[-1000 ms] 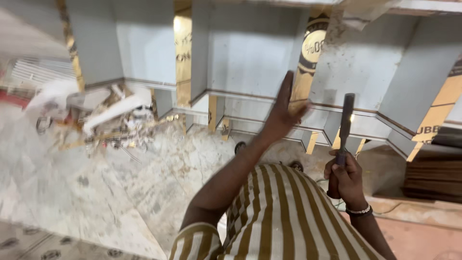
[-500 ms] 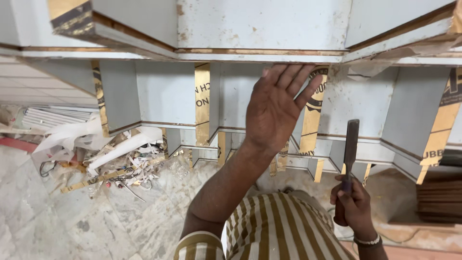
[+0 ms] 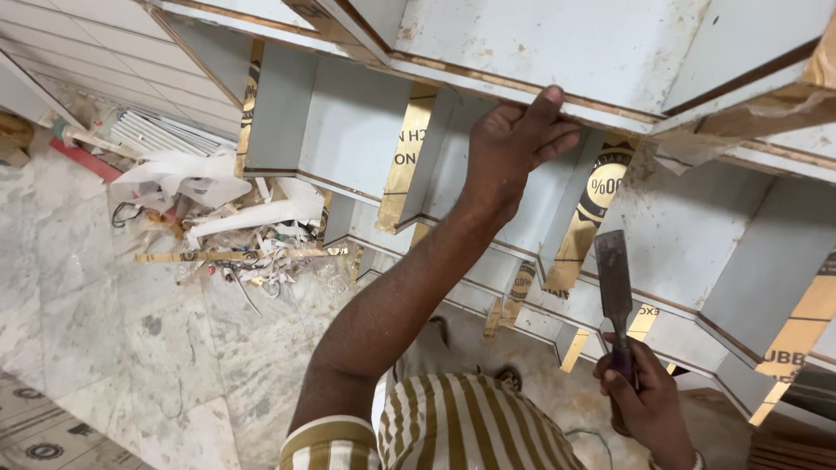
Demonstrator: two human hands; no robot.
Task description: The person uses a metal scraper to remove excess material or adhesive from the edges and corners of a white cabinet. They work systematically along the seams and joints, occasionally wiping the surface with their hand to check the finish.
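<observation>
The chisel [image 3: 614, 287] stands upright at lower right — a flat, dull steel blade, rust-flecked, on a dark handle. The right hand [image 3: 644, 405] has its fingers wrapped closed around that handle, which they mostly hide. At top centre the left hand [image 3: 514, 144] rests on the edge of a white shelf [image 3: 557, 52], fingers curled over its brown-lined rim. The wrist at bottom right is cut off. A heap of scraps [image 3: 226, 226] lies on the marble floor [image 3: 96, 322] at left — its pieces are hard to tell apart.
</observation>
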